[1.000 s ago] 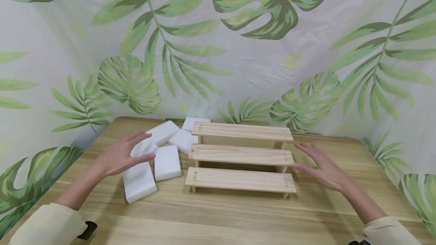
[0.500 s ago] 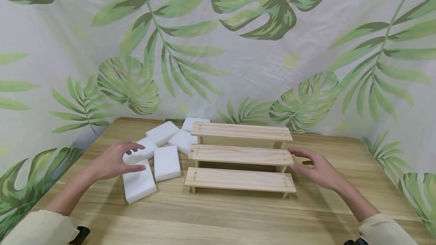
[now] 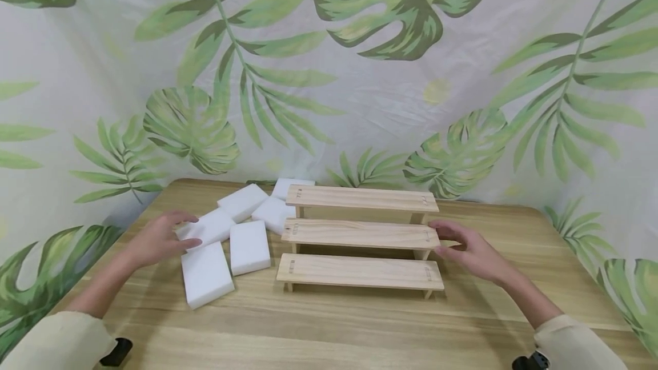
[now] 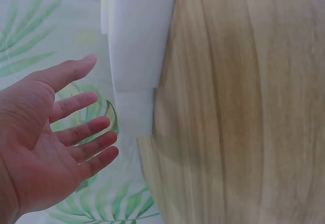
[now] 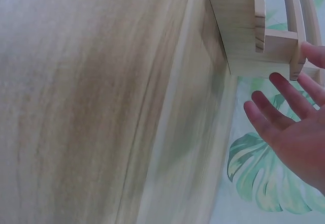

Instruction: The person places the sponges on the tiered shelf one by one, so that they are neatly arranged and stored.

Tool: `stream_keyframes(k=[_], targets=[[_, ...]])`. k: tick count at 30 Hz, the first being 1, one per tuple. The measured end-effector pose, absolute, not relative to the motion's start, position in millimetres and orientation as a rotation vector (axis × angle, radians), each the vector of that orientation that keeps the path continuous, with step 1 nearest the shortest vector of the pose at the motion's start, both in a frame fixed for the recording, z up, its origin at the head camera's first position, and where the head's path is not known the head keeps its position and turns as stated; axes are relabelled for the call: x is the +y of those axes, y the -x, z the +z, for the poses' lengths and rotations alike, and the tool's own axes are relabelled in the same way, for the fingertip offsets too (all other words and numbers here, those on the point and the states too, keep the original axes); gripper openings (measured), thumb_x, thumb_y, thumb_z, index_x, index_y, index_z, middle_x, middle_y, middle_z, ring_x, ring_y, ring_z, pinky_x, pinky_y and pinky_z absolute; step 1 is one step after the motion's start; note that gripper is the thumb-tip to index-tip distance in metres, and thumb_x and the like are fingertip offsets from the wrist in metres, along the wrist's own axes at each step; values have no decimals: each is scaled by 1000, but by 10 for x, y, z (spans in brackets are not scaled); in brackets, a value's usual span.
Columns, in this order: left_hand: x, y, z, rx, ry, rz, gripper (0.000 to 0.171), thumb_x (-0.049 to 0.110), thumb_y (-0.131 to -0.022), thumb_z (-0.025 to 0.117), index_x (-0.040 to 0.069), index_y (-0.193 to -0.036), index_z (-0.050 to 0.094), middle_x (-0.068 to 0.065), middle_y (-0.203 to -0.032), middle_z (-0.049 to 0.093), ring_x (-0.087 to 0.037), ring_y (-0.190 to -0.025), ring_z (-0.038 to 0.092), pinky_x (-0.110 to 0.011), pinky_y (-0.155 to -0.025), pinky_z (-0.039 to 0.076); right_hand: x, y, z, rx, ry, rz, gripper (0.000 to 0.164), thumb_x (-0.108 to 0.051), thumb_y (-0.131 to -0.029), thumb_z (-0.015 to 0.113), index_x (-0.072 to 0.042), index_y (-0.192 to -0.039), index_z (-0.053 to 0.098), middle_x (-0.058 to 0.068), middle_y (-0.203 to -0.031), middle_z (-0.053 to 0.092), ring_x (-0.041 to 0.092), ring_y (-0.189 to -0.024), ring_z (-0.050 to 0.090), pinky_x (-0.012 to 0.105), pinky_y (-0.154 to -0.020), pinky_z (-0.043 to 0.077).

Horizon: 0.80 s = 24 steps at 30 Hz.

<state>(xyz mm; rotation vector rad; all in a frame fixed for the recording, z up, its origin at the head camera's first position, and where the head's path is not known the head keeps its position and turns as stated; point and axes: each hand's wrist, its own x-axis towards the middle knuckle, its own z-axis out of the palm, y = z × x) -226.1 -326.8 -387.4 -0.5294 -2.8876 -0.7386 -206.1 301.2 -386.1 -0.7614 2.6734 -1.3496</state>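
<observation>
Right grip (image 3: 470, 251), fingers parted, is at the right end of the 3-tier wooden stand (image 3: 354, 234) on the desk (image 3: 308, 330), left grip (image 3: 156, 240), also parted, by the white blocks (image 3: 249, 246) to its left; stand judged light, rigid, best held by both ends.

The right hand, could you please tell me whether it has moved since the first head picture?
Yes, leftward: against the three-tier wooden stand, the right hand has come closer, its fingers now at the stand's right end.
</observation>
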Motion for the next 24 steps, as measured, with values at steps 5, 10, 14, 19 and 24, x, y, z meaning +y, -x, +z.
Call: stream_keyframes(k=[5, 10, 14, 19, 24], targets=[[-3320, 2305, -3917, -2923, 526, -707, 48, 17, -85, 86, -15, -116, 68, -36, -118, 66, -56, -112, 60, -66, -90, 50, 3013, 2088, -3879, 2557, 728, -1391, 46, -7, -104, 59, 4, -146, 41, 31, -134, 61, 48, -127, 56, 28, -90, 54], [-3352, 2343, -3943, -2961, 503, -699, 47, 19, -85, 85, -15, -113, 69, -36, -117, 66, -56, -112, 59, -65, -90, 50, 3012, 2100, -3904, 2488, 721, -1418, 46, -7, -107, 53, 5, -147, 34, 32, -134, 60, 46, -126, 55, 25, -93, 52], [-3380, 2366, -3956, -2966, 517, -683, 50, 20, -83, 88, -14, -114, 69, -35, -117, 66, -54, -111, 60, -63, -90, 51, 3014, 2099, -3911, 2469, 700, -1422, 47, -9, -107, 52, 4, -147, 31, 33, -134, 59, 46, -127, 54, 26, -94, 52], [-3419, 2386, -3973, -2966, 549, -678, 55, 18, -78, 92, -14, -116, 69, -34, -116, 68, -38, -94, 66, -49, -78, 54, 3011, 2095, -3912, 2440, 668, -1431, 48, -10, -108, 51, 3, -148, 29, 34, -137, 57, 43, -128, 54, 44, -98, 52], [-3446, 2367, -3964, -2971, 520, -707, 55, 17, -77, 91, -14, -117, 68, -35, -117, 66, -35, -87, 67, -42, -71, 53, 3004, 2105, -3904, 2417, 653, -1434, 50, -12, -108, 51, 3, -148, 26, 32, -132, 59, 37, -120, 59, 51, -95, 52]])
